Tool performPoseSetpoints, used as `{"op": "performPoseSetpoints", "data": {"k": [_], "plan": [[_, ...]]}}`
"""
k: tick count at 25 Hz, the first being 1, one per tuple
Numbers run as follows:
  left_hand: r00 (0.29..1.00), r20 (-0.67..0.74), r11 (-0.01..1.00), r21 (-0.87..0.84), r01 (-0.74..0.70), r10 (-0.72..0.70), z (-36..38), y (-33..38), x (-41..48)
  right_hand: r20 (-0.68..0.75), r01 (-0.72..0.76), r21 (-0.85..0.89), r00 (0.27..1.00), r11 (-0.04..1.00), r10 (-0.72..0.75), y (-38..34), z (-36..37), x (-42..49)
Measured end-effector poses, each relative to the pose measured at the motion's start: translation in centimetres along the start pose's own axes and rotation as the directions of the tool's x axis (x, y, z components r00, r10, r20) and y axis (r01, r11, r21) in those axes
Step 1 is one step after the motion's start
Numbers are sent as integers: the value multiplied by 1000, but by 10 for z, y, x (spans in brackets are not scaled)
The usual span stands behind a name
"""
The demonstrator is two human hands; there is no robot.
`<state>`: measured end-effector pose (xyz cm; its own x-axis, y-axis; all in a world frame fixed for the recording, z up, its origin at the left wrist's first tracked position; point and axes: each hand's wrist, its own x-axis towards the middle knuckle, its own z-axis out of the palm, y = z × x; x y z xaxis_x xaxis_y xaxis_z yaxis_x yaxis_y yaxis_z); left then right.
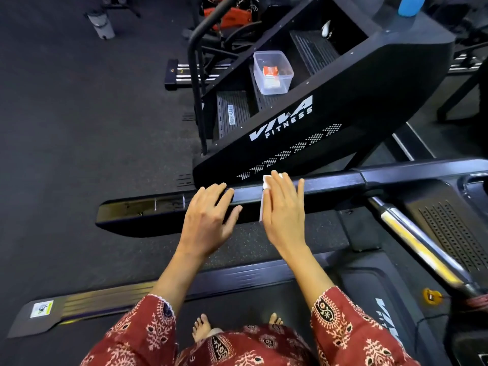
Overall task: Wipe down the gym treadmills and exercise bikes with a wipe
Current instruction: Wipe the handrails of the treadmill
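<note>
I stand on a treadmill belt (237,310) and face its black left handrail (330,186), which runs across the middle of the view. My right hand (284,210) lies flat on the rail with straight fingers and presses a white wipe (264,184) against it; only the wipe's left edge shows. My left hand (208,217) rests just to the left, fingers spread and relaxed, fingertips on the same rail, holding nothing.
Behind the rail stands a black stair-climber (343,107) marked VIVA FITNESS, with a clear plastic tub (274,87) on one step. The treadmill's motor cover (449,233) and a silver upright (420,247) are at the right. Dark gym floor (79,128) lies to the left.
</note>
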<state>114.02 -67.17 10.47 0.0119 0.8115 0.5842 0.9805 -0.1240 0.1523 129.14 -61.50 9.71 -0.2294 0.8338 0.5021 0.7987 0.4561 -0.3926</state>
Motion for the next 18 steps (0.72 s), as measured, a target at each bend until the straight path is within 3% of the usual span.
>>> {"op": "performPoseSetpoints", "data": {"k": [1, 2, 4, 5, 6, 8, 9, 12, 13, 16, 18], "plan": [[1000, -3, 1000, 3, 4, -4, -1, -2, -1, 0, -27, 13, 1000, 1000, 27, -7, 0, 2], [1000, -6, 1000, 4, 5, -5, -2, -4, -2, 27, 34, 31, 999, 999, -35, -15, 2, 2], [1000, -11, 1000, 2, 1, -1, -3, -9, -4, 109, 276, 60, 953, 959, -281, -18, 7, -3], [1000, -14, 1000, 3, 4, -4, -4, -12, -5, 123, 318, 40, 939, 947, -320, -13, 6, -4], [1000, -18, 1000, 7, 10, -9, -4, -13, -6, 104, 253, 11, 962, 967, -252, -6, 5, -5], [1000, -26, 1000, 13, 16, -16, -5, -16, -9, 26, -12, 50, 1000, 999, 10, -5, 2, -11], [1000, -25, 1000, 12, 13, -13, -5, -16, -10, 12, -44, 80, 999, 996, 43, -11, 3, -16], [1000, -21, 1000, 9, 3, -3, -7, -20, -11, 47, 208, 116, 976, 971, -215, -26, 12, -27], [1000, -24, 1000, 15, 8, -7, -8, -22, -12, 46, 211, 116, 975, 971, -217, -24, 13, -24], [999, -45, 999, 41, 20, -18, -15, -32, -20, 18, 26, 91, 999, 995, -28, -32, 13, -12], [998, -51, 998, 50, 22, -20, -18, -40, -25, 72, 176, 70, 981, 982, -181, -49, 20, -11]]}}
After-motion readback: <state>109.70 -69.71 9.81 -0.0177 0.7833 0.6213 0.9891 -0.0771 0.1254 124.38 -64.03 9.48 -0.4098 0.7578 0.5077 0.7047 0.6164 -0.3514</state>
